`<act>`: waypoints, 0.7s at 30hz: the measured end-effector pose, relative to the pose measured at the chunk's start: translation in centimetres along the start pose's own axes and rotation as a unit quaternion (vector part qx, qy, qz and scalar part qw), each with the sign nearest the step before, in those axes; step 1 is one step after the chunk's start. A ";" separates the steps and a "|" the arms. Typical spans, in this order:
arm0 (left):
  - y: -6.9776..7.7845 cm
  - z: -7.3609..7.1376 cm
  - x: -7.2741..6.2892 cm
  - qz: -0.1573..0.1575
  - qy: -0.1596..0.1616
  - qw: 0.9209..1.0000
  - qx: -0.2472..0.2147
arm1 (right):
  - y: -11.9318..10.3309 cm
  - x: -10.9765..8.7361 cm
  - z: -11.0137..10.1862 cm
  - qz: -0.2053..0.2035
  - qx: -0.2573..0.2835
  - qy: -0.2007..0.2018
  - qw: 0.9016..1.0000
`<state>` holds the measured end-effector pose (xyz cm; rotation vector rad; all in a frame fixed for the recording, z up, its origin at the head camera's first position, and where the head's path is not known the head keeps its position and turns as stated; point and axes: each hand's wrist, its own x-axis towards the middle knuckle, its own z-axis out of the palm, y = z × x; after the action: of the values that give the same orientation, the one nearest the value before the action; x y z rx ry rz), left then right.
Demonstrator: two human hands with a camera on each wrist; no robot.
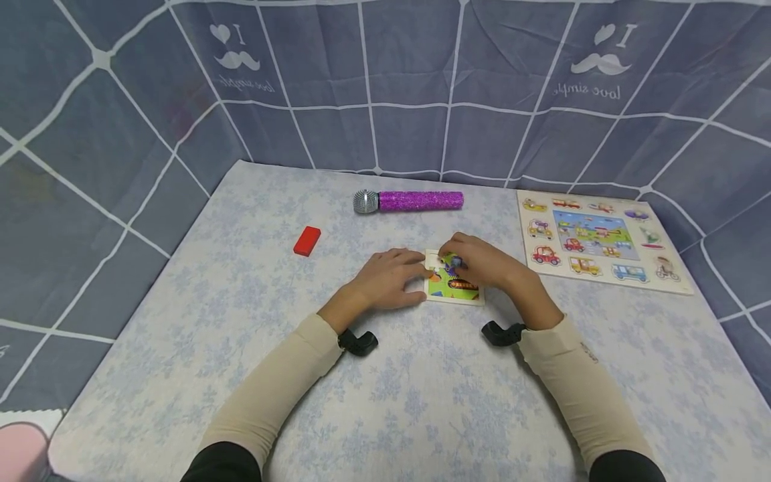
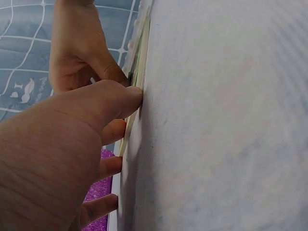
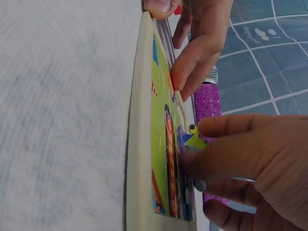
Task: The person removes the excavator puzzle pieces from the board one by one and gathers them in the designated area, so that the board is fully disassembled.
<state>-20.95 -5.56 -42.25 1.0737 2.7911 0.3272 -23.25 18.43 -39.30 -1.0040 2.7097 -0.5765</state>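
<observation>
A small square picture puzzle board with a light frame and a green picture lies flat on the table. My left hand rests at its left side, fingers loosely spread. The left thumb touches the near corner, while a forefinger reaches onto the picture. Over the board's right part, my right hand pinches a puzzle piece with blue, green and yellow on it between thumb and fingers. That piece stands tilted against the picture, and the fingers partly hide it.
A purple glitter microphone lies behind the hands. To the left sits a red block. A larger vehicle puzzle board is at the back right. Grey-blue checked cloth hangs behind the table, and something pink shows at the lower left.
</observation>
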 end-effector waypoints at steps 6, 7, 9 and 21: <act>0.1 -0.1 -0.1 -0.001 -0.003 1.000 0.000 | 0.2 -0.2 0.1 0.001 -0.011 0.010 1.000; 0.1 -0.1 -0.1 -0.001 -0.002 1.000 0.001 | 0.2 -0.2 0.1 -0.001 -0.013 0.011 1.000; 0.1 0.0 0.0 -0.001 -0.001 1.000 0.002 | 0.3 -0.3 0.1 -0.005 -0.018 0.013 1.000; 0.1 -0.1 -0.2 0.000 0.000 1.000 0.002 | 0.5 -0.8 0.2 -0.024 -0.043 0.030 0.998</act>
<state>-20.77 -5.58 -42.17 1.0740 2.7932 0.3219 -22.88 19.31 -39.63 -1.0925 2.7909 -0.5100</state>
